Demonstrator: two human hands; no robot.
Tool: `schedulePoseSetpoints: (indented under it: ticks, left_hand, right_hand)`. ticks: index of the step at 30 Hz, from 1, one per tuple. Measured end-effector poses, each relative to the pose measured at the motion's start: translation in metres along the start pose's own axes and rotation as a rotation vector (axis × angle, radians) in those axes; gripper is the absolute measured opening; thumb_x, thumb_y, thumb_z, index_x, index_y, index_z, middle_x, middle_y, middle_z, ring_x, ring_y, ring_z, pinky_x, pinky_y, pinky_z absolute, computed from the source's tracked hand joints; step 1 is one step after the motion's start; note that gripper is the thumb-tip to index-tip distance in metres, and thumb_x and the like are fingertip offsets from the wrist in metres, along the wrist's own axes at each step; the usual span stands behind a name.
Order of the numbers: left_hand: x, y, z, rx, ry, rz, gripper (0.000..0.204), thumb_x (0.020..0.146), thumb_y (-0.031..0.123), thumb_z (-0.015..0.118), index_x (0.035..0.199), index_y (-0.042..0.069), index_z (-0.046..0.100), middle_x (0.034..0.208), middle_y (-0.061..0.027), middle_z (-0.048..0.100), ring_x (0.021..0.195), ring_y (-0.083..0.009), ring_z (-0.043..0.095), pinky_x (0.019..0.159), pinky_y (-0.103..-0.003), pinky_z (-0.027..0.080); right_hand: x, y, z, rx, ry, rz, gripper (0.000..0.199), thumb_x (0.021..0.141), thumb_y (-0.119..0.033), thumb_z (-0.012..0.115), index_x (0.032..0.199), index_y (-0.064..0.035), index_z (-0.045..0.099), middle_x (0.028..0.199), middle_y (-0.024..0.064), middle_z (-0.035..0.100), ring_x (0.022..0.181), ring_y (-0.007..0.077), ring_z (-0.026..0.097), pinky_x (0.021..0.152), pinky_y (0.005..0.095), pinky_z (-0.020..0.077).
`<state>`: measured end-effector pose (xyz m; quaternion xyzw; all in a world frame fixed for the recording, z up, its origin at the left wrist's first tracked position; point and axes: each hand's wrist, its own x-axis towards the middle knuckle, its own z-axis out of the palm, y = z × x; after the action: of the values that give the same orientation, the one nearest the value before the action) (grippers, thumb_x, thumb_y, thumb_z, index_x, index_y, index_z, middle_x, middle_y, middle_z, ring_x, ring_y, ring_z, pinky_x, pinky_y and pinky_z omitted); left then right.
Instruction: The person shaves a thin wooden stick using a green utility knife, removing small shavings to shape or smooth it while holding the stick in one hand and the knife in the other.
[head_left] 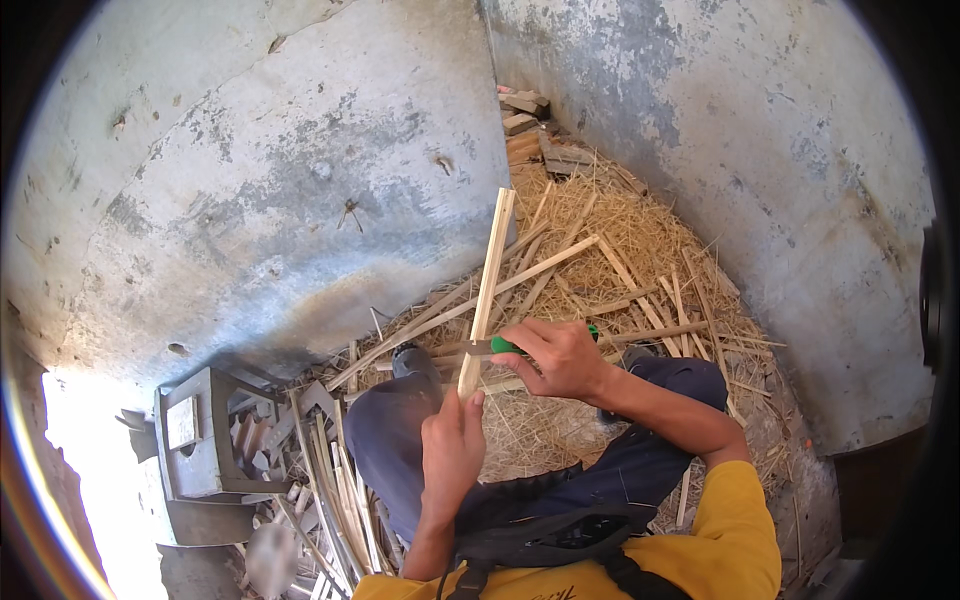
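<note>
My left hand [452, 446] is closed around the lower end of a pale, split wooden stick [489, 275], which rises nearly upright and leans slightly right. In my right hand [562, 362] is a green-handled knife [503, 346]. Its short metal blade lies across the lower part of the stick, touching it just above my left hand. The green handle is partly hidden by my fingers, and its end shows behind them. Both hands are in front of my bent knees.
Straw and wood shavings [640, 240] cover the floor ahead, with loose wooden strips [545, 262] across them. Worn walls [300, 150] meet at a corner near stacked bricks [520, 110]. At left stands a grey box-like frame [200, 440] holding scraps, beside a bundle of long strips [345, 490].
</note>
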<state>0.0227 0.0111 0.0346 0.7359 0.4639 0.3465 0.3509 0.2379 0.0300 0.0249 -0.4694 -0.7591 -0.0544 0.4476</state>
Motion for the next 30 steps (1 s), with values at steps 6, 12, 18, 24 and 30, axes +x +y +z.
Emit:
schedulePoseSetpoints:
  ticks: [6,12,18,24,30]
  left_hand:
    - [-0.009,-0.005,-0.003,0.078,-0.028,-0.027,0.023,0.106,0.013,0.062,0.091,-0.002,0.055,0.063,-0.0264,0.058,0.061,-0.0498,0.061,0.054,-0.054,0.043]
    - [-0.025,-0.015,-0.001,0.078,-0.062,-0.043,0.022,0.105,0.013,0.063,0.092,-0.002,0.056,0.064,-0.027,0.058,0.064,-0.0506,0.062,0.056,-0.055,0.045]
    - [-0.044,-0.016,-0.007,0.071,-0.123,-0.104,0.02,0.106,0.014,0.062,0.098,-0.004,0.061,0.065,-0.0248,0.058,0.061,-0.0431,0.06,0.056,-0.05,0.045]
    - [-0.058,-0.031,-0.018,0.021,-0.142,-0.175,0.016,0.105,0.012,0.062,0.103,-0.005,0.063,0.07,-0.0279,0.061,0.068,-0.0495,0.064,0.059,-0.051,0.047]
    - [-0.04,-0.025,-0.017,-0.025,-0.1,-0.152,0.019,0.105,0.012,0.062,0.098,-0.005,0.06,0.066,-0.0257,0.06,0.063,-0.0489,0.061,0.056,-0.051,0.044]
  right_hand:
    - [0.006,0.014,-0.01,-0.019,-0.022,0.136,0.026,0.099,-0.031,0.074,0.102,-0.0059,0.071,0.077,0.008,0.067,0.059,0.0255,0.068,0.05,0.0356,0.0495]
    - [0.016,0.046,-0.014,0.006,0.069,0.176,0.029,0.101,-0.03,0.071,0.103,-0.0018,0.073,0.08,0.0127,0.072,0.062,0.0276,0.069,0.055,0.0384,0.0517]
    - [0.034,0.1,-0.034,-0.083,-0.035,0.543,0.04,0.109,-0.037,0.06,0.105,0.0001,0.076,0.074,0.0095,0.068,0.058,0.0164,0.058,0.055,0.0337,0.0467]
    - [0.031,0.155,-0.08,-0.148,-0.116,0.745,0.046,0.109,-0.045,0.06,0.106,-0.0014,0.076,0.068,0.007,0.06,0.054,0.0166,0.048,0.058,0.0364,0.0427]
    - [0.025,0.102,-0.061,0.064,-0.07,0.565,0.055,0.108,-0.053,0.058,0.109,-0.0003,0.074,0.074,0.0097,0.066,0.058,0.0192,0.057,0.057,0.0347,0.0442]
